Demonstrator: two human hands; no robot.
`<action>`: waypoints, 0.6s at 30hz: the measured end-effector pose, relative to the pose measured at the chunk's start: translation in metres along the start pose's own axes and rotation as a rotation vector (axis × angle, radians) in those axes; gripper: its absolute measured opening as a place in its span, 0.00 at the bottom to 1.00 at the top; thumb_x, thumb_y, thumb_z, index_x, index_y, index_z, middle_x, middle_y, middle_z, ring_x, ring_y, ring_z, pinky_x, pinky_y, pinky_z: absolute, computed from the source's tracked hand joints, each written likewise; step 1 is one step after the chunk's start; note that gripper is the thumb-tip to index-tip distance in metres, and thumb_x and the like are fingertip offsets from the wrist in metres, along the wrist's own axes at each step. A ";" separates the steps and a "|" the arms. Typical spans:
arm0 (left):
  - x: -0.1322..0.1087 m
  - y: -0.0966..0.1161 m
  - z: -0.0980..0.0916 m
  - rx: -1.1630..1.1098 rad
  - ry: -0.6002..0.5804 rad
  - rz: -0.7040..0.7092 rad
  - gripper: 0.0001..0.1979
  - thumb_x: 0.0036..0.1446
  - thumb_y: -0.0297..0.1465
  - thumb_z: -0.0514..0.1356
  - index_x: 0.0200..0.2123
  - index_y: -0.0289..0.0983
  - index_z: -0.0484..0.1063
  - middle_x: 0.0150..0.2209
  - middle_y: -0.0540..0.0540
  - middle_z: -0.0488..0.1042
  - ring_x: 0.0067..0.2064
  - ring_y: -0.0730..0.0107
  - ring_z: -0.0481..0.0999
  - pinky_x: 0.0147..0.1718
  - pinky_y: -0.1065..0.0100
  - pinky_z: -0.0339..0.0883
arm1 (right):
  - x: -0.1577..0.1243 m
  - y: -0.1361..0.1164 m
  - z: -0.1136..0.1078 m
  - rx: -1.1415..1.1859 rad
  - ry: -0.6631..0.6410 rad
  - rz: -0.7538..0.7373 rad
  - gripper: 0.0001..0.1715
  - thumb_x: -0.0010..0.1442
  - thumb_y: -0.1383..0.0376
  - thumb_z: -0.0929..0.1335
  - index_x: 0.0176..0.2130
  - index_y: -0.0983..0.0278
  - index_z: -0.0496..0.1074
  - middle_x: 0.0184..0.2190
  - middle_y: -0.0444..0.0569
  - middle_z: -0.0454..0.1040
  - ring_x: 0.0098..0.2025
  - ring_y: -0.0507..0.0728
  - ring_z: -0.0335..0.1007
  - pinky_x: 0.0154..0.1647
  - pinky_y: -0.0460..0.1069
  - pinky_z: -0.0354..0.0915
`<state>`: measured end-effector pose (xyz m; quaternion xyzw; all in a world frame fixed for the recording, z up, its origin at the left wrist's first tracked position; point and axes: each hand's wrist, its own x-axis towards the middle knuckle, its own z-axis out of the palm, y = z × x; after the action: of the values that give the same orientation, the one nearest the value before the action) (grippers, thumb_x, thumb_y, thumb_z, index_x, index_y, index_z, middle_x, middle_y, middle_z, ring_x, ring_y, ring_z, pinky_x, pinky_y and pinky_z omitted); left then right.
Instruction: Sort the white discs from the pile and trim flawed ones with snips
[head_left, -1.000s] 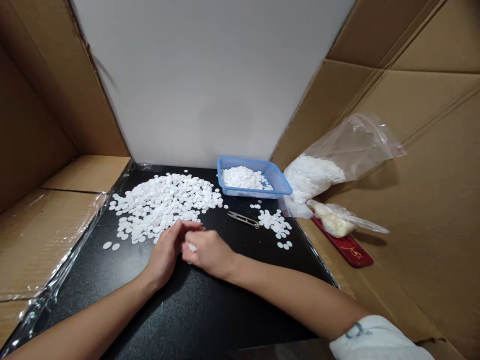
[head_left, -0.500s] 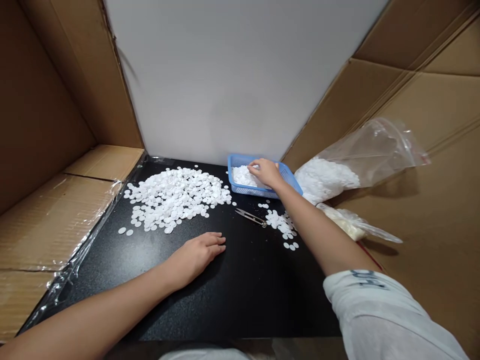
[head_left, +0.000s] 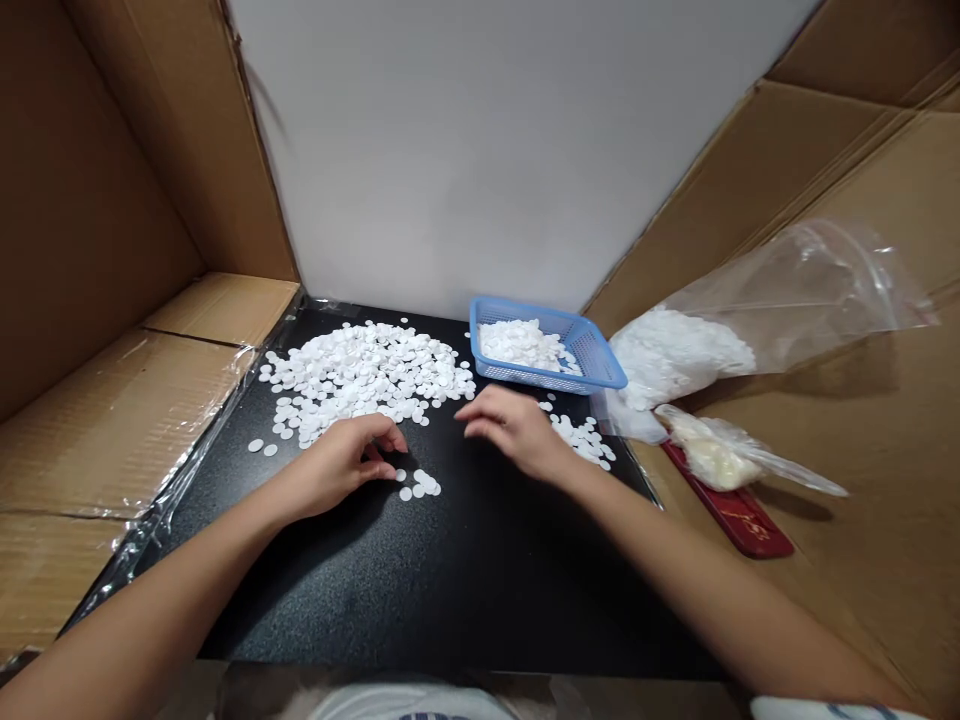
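Observation:
My left hand [head_left: 346,462] is low over the black table [head_left: 375,600], its curled fingers and thumb apart and holding nothing visible. Beside its fingertips lies a small group of white round discs [head_left: 424,485]. My right hand [head_left: 517,432] hovers in front of the blue basket [head_left: 600,372], fingers bent with a gap to the thumb and no disc showing between them. White discs [head_left: 525,343] fill part of that basket. A large pile of white discs [head_left: 375,370] spreads behind my left hand. More loose discs [head_left: 585,440] lie to the right of my right hand. The thread snips are hidden from view.
A clear plastic bag [head_left: 675,350] of white pieces leans at the right, near a smaller bag [head_left: 712,455] with pale yellow contents. Below it sits a red flat object [head_left: 750,525]. Cardboard [head_left: 240,150] flanks both sides, and a white wall [head_left: 465,170] rises behind.
My right hand has come out of the basket toward me. My left hand has lifted and shifted left, fingers now curled. A small group of discs now lies on the table by it.

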<state>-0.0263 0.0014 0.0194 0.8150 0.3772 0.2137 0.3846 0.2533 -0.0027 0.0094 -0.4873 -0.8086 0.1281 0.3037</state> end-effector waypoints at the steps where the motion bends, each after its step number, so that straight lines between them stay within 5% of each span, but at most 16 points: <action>1: -0.001 0.000 0.002 -0.002 -0.011 -0.007 0.07 0.50 0.27 0.65 0.35 0.40 0.74 0.34 0.49 0.77 0.36 0.64 0.76 0.33 0.68 0.67 | -0.007 -0.012 0.010 0.106 -0.141 -0.059 0.08 0.60 0.70 0.72 0.41 0.60 0.78 0.36 0.45 0.75 0.38 0.54 0.73 0.41 0.48 0.69; 5: -0.007 0.001 0.024 0.009 0.017 0.001 0.11 0.46 0.19 0.63 0.32 0.40 0.70 0.33 0.52 0.72 0.34 0.68 0.71 0.32 0.70 0.61 | -0.022 -0.044 0.039 0.266 -0.345 -0.003 0.21 0.52 0.72 0.78 0.45 0.64 0.76 0.39 0.45 0.69 0.35 0.52 0.70 0.36 0.46 0.68; 11: -0.012 0.006 0.054 0.002 0.177 0.008 0.09 0.54 0.21 0.58 0.28 0.39 0.61 0.34 0.52 0.64 0.31 0.71 0.64 0.29 0.69 0.55 | -0.023 -0.059 0.057 0.218 -0.262 0.093 0.12 0.56 0.72 0.76 0.34 0.63 0.70 0.35 0.43 0.66 0.35 0.53 0.66 0.37 0.47 0.65; 18: -0.007 0.006 0.044 -0.040 0.215 0.002 0.07 0.57 0.22 0.52 0.30 0.40 0.61 0.29 0.51 0.70 0.32 0.68 0.72 0.31 0.68 0.65 | -0.030 -0.063 0.062 0.105 -0.200 0.034 0.13 0.61 0.77 0.69 0.32 0.62 0.66 0.34 0.44 0.67 0.37 0.55 0.65 0.39 0.49 0.65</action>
<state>-0.0001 -0.0273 -0.0036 0.7799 0.4108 0.3077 0.3581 0.1809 -0.0547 -0.0183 -0.4693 -0.8186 0.2234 0.2445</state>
